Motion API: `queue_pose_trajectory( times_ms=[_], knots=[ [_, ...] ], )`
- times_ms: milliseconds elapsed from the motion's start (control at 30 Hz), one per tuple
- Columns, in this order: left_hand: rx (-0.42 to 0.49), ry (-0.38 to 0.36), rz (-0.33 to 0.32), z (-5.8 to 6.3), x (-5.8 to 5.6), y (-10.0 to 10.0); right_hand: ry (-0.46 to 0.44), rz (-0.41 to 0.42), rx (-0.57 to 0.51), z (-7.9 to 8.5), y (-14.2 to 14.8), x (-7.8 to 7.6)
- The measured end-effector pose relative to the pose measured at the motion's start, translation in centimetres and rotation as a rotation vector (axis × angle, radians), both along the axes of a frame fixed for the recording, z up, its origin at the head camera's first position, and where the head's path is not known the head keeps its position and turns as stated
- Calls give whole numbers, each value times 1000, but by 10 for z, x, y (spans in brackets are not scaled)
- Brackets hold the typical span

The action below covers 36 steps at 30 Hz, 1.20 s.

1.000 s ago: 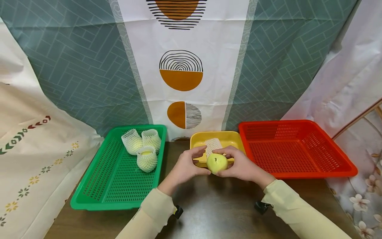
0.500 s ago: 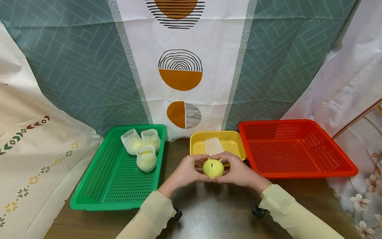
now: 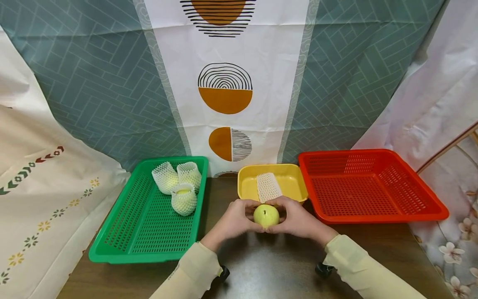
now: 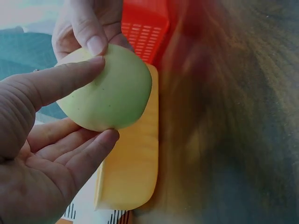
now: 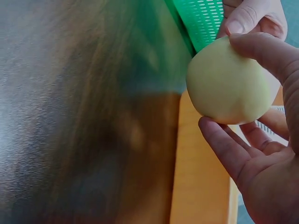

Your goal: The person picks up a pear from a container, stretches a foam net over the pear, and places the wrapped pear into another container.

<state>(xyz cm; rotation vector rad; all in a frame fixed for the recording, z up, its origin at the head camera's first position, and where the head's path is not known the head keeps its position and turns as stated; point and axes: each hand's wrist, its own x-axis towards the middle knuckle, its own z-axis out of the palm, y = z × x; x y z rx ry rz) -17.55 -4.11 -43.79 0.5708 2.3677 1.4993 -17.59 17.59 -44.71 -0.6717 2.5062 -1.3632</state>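
Note:
A bare yellow-green pear (image 3: 266, 216) with a short stem is held between both hands, above the table in front of the yellow tray (image 3: 295, 182). My left hand (image 3: 239, 219) grips its left side, thumb toward me and fingers on the far side. From the right, my right hand (image 3: 297, 219) grips it the same way. Both wrist views show the pear's smooth skin (image 4: 117, 93) between thumbs and fingers, and the two thumbs almost meet on it. A white foam net sleeve (image 3: 268, 186) lies in the yellow tray, its near end close behind the hands.
At left stands a green basket (image 3: 149, 245) with 3 pears in foam nets (image 3: 184, 199) grouped in its far right corner. A red basket (image 3: 351, 195) stands at right, against the yellow tray. A patterned cloth (image 3: 224, 50) hangs behind the brown table (image 3: 269, 270).
Both hands have drawn the pear slightly toward me and to the left, away from the yellow tray. More of the foam net in the tray now shows.

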Motion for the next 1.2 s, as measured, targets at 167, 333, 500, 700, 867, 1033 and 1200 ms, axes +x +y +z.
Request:
queue_pose_trajectory(
  times_ms=[167, 333, 500, 700, 867, 1033, 1200],
  knots=[
    [-16, 1, -9, -6, 2, 4, 8, 20, 16, -8, 2, 0],
    [-44, 12, -8, -13, 2, 8, 49, 22, 70, -13, 5, 0],
    [-77, 38, -4, -18, 3, 11, 93, 40, 136, -17, 4, 0],
    [-122, 58, 14, -22, 3, 13, 116, 60, 157, -19, 3, -1],
    [-132, 39, 26, -23, 3, 15, 107, 69, 166, -19, 2, -1],
    [-118, 17, 35, -25, 2, 15, 83, 73, 155, -20, 3, -3],
    [-102, -1, 29, -25, 0, 14, 49, 77, 130, -22, 4, -6]
  ],
)
